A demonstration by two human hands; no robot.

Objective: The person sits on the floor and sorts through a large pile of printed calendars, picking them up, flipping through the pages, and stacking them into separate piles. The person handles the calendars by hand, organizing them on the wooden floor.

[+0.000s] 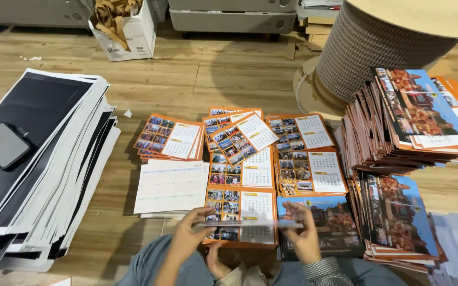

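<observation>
1. A thin sheaf of calendar sheets lies edge-on between both hands, its long axis running left to right, over the floor's near edge.
2. Left hand fingers pinch its left end.
3. Right hand fingers pinch its right end.

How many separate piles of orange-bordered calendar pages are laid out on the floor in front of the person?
7: far left; middle column back, tilted, then, nearest; right column back, front. Overlaps may hide more.
</observation>
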